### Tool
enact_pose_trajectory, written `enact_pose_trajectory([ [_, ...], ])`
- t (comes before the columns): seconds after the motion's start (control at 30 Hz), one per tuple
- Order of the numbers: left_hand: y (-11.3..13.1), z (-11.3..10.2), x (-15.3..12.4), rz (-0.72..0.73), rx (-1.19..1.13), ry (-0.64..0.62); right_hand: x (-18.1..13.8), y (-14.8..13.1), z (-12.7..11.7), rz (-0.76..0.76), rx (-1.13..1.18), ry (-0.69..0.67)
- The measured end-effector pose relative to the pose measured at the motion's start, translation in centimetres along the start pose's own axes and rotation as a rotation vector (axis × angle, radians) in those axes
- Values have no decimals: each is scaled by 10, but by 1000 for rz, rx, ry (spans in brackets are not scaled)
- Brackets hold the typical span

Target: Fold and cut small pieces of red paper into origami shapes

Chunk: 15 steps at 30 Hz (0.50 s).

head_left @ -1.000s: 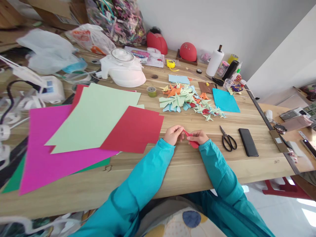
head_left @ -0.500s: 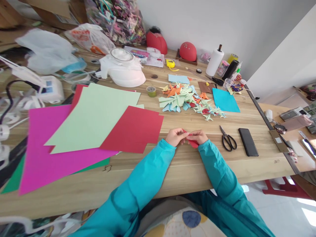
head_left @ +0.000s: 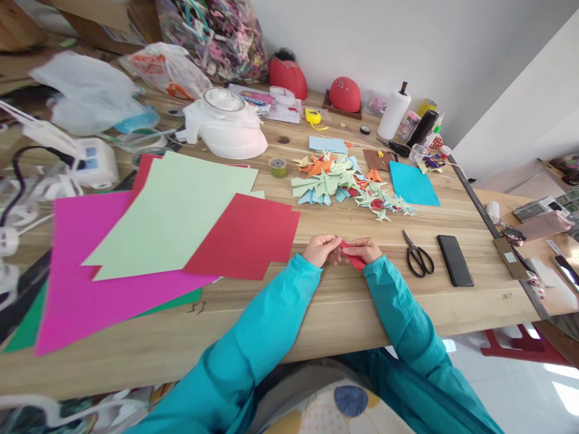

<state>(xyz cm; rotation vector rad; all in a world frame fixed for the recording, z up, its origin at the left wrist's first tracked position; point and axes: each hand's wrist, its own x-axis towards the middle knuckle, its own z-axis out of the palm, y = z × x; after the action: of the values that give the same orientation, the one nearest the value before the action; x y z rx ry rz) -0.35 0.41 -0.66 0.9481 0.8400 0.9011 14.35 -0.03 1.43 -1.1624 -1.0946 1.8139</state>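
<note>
Head view: my left hand and right hand are drawn close together at the near side of the table, with a small folded piece of red paper between them. On the left, I have thumb and forefinger brought together at the paper's upper end, with no gap I can see; on the right, my thumb and fingers pinch its middle, and the lower end pokes out beneath. My fingers cover much of the paper, so its creases are hard to read, and most of my right fingers are hidden behind the thumb and paper. I can't make out whether my hands rest on the wood. Red sheets lie to my left, black-handled scissors to my right. Beyond, folded-paper figures overlap too much to count. A bag of coloured strips is cut off at the top edge.
</note>
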Motion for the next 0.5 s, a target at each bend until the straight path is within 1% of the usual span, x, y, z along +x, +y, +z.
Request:
enact_pose_trajectory([
  [0.13, 2, 1, -1, 48, 61, 11, 0, 0, 0, 3, -25, 21],
  [0.27, 5, 3, -4, 110, 137, 9, 0, 4, -2, -49, -117, -2],
  [0.33, 6, 4, -5, 118, 157, 0, 0, 6, -3, -76, -147, -6],
  [0.5, 5, 3, -4, 108, 149, -21, 2, 9, -4, -103, -170, 35],
])
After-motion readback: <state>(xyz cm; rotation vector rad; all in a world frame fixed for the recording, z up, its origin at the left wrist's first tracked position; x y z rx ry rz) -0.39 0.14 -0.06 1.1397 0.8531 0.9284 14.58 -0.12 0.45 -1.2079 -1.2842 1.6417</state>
